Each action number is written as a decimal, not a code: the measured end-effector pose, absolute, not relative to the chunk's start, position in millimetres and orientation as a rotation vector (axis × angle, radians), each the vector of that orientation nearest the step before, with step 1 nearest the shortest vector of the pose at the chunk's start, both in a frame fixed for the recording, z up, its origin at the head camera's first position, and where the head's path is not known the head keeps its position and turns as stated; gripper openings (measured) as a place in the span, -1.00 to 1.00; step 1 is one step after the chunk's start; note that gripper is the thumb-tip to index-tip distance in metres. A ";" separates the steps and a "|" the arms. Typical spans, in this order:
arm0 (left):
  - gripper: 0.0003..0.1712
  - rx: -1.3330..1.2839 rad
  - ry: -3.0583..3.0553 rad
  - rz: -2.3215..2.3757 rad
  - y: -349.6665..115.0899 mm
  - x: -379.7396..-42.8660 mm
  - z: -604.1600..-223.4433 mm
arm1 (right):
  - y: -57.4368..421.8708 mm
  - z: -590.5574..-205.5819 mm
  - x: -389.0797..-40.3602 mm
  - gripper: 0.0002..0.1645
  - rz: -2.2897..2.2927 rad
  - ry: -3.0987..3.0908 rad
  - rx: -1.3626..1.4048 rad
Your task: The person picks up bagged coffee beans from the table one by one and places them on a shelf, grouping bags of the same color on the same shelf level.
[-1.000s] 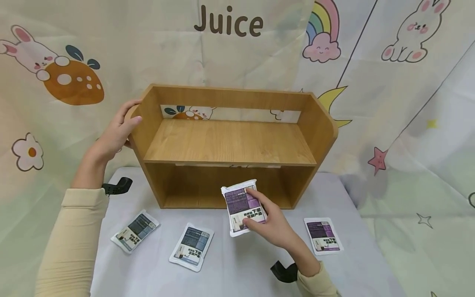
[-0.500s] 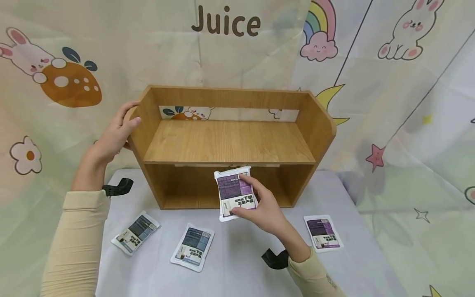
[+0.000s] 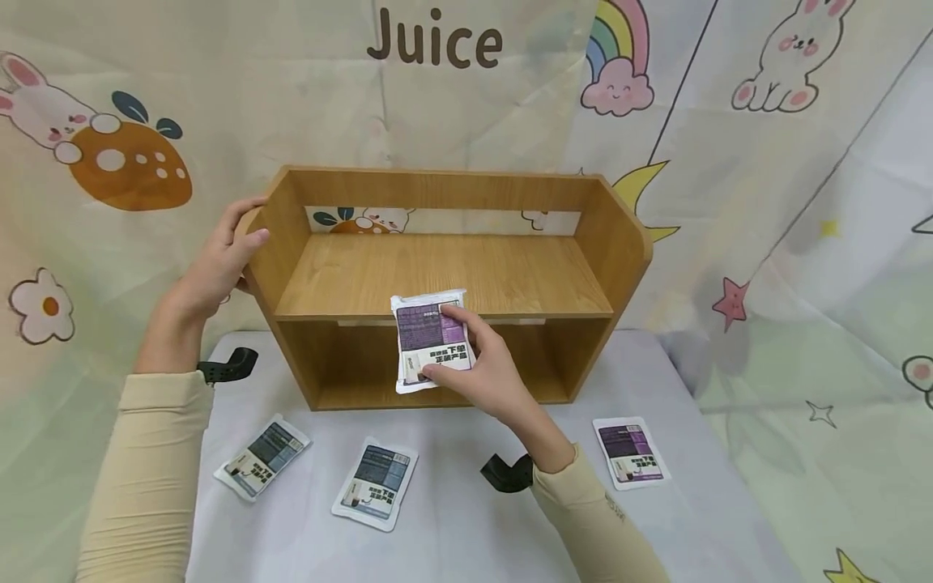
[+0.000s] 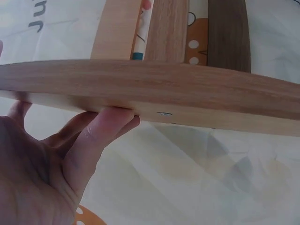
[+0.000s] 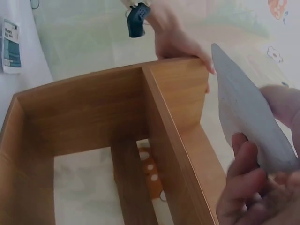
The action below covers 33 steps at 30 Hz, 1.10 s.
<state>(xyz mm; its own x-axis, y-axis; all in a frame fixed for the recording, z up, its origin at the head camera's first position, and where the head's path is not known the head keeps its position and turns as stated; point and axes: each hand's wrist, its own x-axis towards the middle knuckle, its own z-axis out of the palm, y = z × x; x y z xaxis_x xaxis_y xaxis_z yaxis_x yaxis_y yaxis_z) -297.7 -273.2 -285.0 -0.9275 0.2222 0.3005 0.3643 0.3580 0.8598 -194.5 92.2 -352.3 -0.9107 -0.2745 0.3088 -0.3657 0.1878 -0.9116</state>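
My right hand [image 3: 484,368] holds a purple-and-white flat packet [image 3: 430,336], thumb and a finger lying over its printed face. In the head view the packet overlaps the front edge of the middle board of a wooden two-tier shelf [image 3: 445,279]. The right wrist view shows the plain white back of the packet [image 5: 243,108] with curled fingers against it. At the shelf's left side panel [image 4: 154,84], my left hand [image 3: 219,259] grips the wood, fingertips on its outer face and the thumb over the inner side.
On the white-covered table [image 3: 466,526] lie two blue-grey packets [image 3: 264,458] [image 3: 375,484] at front left and one purple packet [image 3: 631,453] at right. A patterned cloth backdrop [image 3: 328,105] hangs close behind the shelf.
My right hand has lifted the packet and moved it left and farther in, from before the lower compartment to the middle board's height. The left hand keeps its grip on the shelf.
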 end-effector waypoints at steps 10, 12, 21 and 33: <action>-0.34 -0.539 -2.477 -1.692 -264.3 -305.9 -294.7 | 69.1 -343.7 -226.3 -0.13 1.896 -2.326 0.480; -0.34 -0.544 -2.479 -1.699 -263.1 -307.6 -293.0 | 64.5 -340.3 -231.5 -0.14 1.877 -2.328 0.474; -0.34 -0.514 -2.507 -1.661 -266.9 -297.0 -290.4 | 42.3 -331.0 -253.3 -0.20 1.758 -2.421 0.428; -0.34 -0.502 -2.540 -1.503 -274.5 -295.2 -269.6 | 24.4 -306.2 -274.4 -0.16 1.758 -2.471 0.454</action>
<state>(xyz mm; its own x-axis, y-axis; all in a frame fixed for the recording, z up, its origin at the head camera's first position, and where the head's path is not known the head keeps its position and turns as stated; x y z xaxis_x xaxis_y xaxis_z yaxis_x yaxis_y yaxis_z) -295.2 -274.5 -269.6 -0.9332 0.2090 0.2922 0.3567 0.4427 0.8227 -274.4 24.4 -306.2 -0.9533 -0.1954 0.2301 -0.2814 0.2997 -0.9116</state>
